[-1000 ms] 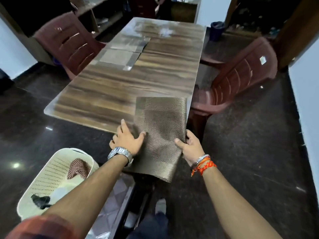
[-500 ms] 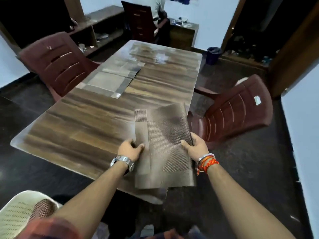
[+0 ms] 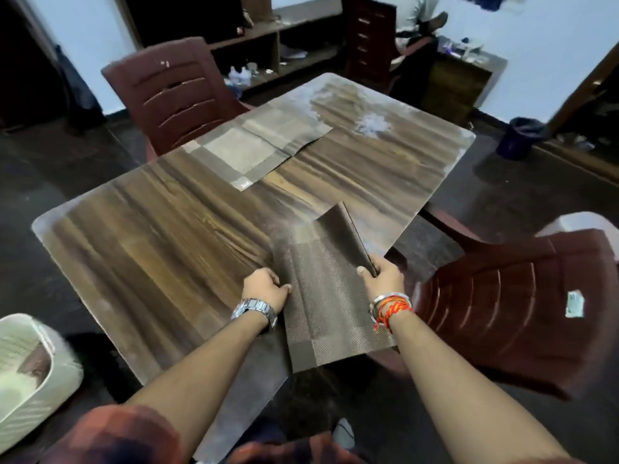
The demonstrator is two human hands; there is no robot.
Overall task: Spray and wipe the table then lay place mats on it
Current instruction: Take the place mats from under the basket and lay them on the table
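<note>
A dark brown woven place mat [image 3: 326, 289] is held above the near right corner of the wood-grain table [image 3: 160, 229]. My left hand [image 3: 264, 288] grips its left edge, and my right hand [image 3: 382, 276] pinches its right edge, which curls upward. The mat's near end hangs past the table edge. Two lighter place mats [image 3: 258, 149] lie flat side by side on the far left part of the table.
Maroon plastic chairs stand at the far left [image 3: 174, 92] and the near right [image 3: 516, 303]. A cream laundry basket [image 3: 30, 373] sits on the floor at the left. A seated person [image 3: 422, 18] and a blue bin [image 3: 519, 135] are at the back.
My view has risen and shifted over the table. Both hands carried the mat farther onto the table, and its right edge now curls up.
</note>
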